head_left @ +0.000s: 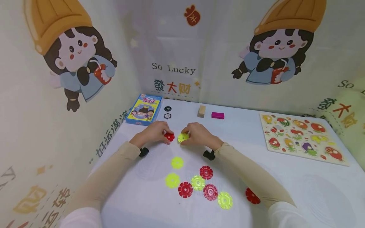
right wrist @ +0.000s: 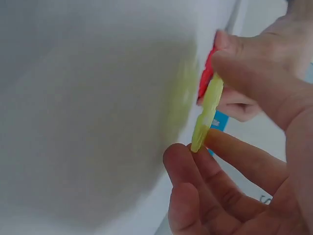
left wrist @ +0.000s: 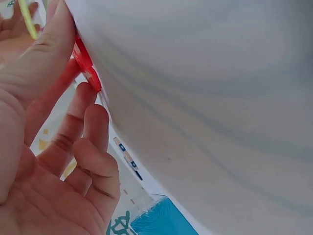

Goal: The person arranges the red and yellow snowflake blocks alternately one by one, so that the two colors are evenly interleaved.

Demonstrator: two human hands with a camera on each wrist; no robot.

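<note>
Red notched plastic disc (head_left: 169, 136) grasped in the left hand (head_left: 155, 132), thumb and fingers pinching its rim; yellow notched disc (head_left: 182, 137) likewise pinched in the right hand (head_left: 199, 135). They sit side by side, near the far part of the table (head_left: 134, 196). Both partly covered by fingers; wrist views catch them nearly edge-on, and the right one has the red disc partly behind the yellow. Can't tell if either touches the table. Closer in: four loose yellow discs (head_left: 177, 162) and four red (head_left: 206, 172), the rightmost red partly under the right sleeve (head_left: 253, 174). Past the hands: card box (head_left: 144, 109), small print unreadable; two poker chips; wooden block (head_left: 201, 111); magenta block (head_left: 218, 115). Fruit puzzle board (head_left: 302, 136) at right. White tabletop, printed cloth backdrop (head_left: 222, 19) behind and left, "So Lucky" lettering cut off at right edge.
</note>
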